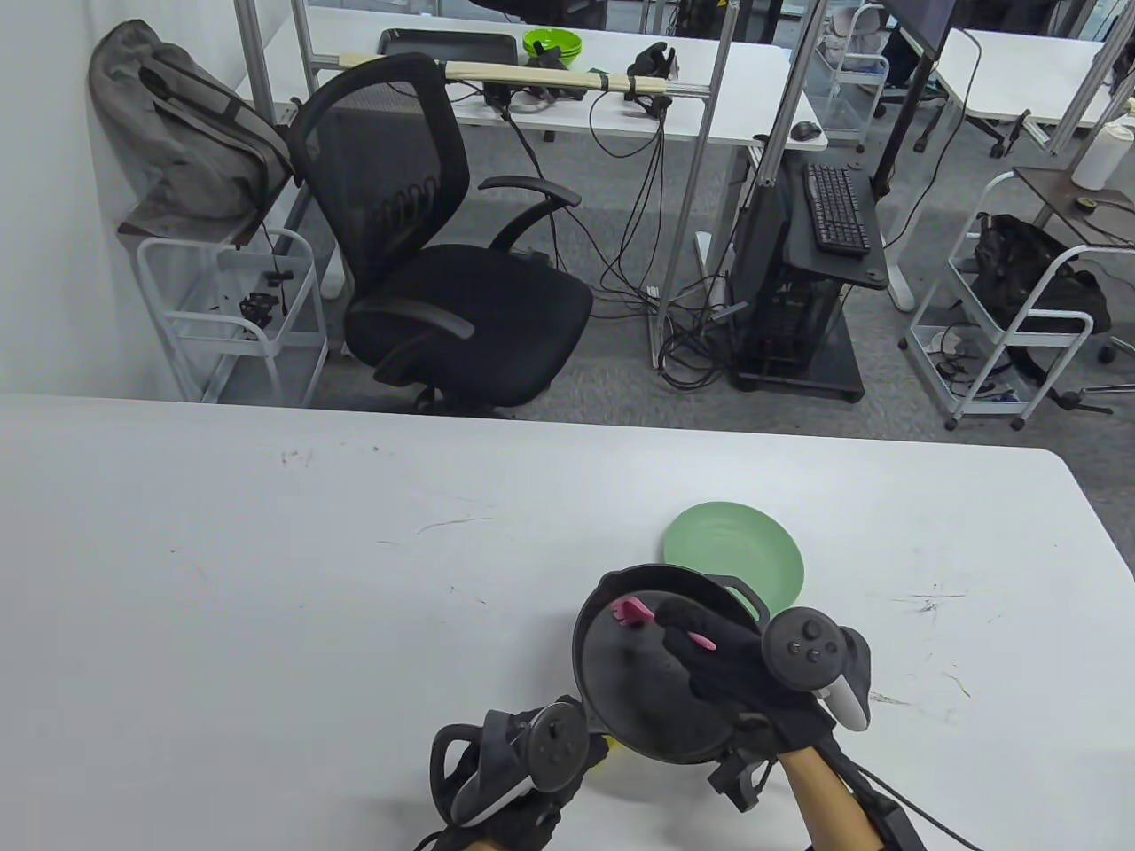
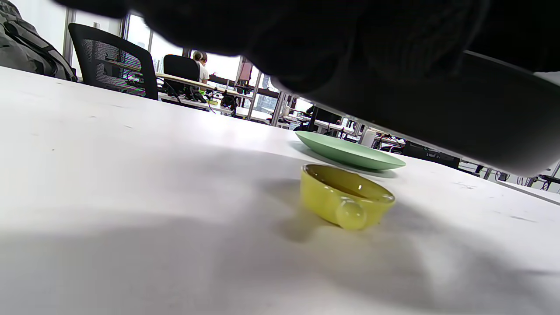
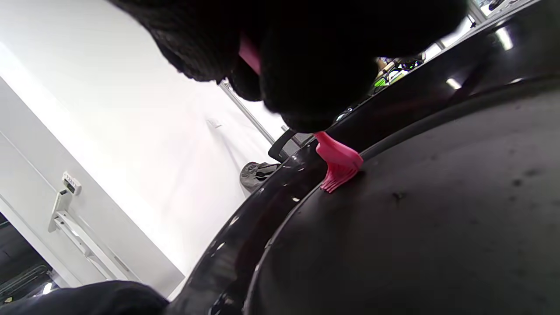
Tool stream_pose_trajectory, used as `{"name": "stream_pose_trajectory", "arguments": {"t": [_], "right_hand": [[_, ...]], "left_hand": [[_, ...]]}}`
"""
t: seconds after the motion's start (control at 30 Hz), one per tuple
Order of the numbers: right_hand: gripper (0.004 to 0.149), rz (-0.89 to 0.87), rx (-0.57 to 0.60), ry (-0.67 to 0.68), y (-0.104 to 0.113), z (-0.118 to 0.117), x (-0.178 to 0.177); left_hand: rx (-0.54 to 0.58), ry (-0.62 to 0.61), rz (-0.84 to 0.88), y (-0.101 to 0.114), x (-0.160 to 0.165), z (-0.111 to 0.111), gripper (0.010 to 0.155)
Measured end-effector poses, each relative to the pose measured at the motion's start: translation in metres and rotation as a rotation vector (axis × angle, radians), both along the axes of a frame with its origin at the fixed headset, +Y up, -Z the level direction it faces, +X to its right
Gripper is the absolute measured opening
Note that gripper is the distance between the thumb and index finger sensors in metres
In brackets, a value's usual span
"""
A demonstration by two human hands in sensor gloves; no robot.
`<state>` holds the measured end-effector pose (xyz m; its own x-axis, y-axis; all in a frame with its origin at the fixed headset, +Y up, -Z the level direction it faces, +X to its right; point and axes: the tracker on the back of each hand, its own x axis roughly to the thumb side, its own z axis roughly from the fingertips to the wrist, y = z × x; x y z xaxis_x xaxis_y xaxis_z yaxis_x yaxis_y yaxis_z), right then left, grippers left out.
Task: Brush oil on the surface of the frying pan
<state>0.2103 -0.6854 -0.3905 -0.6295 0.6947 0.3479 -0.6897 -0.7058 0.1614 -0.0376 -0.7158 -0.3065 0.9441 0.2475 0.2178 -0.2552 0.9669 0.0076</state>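
Your right grip [image 1: 709, 660] pinches the pink brush [image 1: 631, 611], bristles down on the pan floor by its far-left wall, so oil spreads to the edge. Left grip [image 1: 523, 753] seems curled on the handle, lifting the frying pan [image 1: 634, 700] near the counter's front edge; can't confirm. Yellow dish [image 2: 343, 194] beneath holds oil; green plate [image 1: 754, 550] w/ nothing on it.

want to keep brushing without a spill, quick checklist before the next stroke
1. Pink silicone brush bristles on the round black frying pan floor: ok.
2. Right hand grip on the brush handle: ok.
3. Pan held off the white table: ok, lifted above it.
4. Left hand grip on the pan handle: cannot tell, hidden.
5. Small yellow oil dish upright, oil inside: ok.
6. Green round plate apart from the dish: ok.
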Motion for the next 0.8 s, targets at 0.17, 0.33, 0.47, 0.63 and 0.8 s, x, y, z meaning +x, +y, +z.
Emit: {"name": "stream_pose_trajectory", "arguments": {"t": [0.17, 0.33, 0.47, 0.63, 0.8], "right_hand": [[0.047, 0.053, 0.037, -0.071, 0.0, -0.003, 0.007], [0.047, 0.047, 0.158, -0.11, 0.007, 0.002, 0.01], [0.05, 0.066, 0.167, -0.099, 0.008, 0.005, 0.006], [0.053, -0.001, 0.036, 0.023, -0.001, 0.002, -0.002], [0.052, -0.096, -0.038, 0.103, -0.005, 0.002, -0.01]], "left_hand": [[-0.002, -0.004, -0.001, 0.0, 0.001, 0.0, 0.06], [-0.01, 0.011, 0.003, -0.002, -0.002, -0.002, 0.06], [-0.005, 0.023, 0.015, -0.002, -0.005, -0.003, 0.06], [0.005, 0.012, 0.021, 0.0, -0.003, -0.002, 0.06], [0.021, 0.005, 0.0, 0.001, -0.001, 0.0, 0.06]]}}
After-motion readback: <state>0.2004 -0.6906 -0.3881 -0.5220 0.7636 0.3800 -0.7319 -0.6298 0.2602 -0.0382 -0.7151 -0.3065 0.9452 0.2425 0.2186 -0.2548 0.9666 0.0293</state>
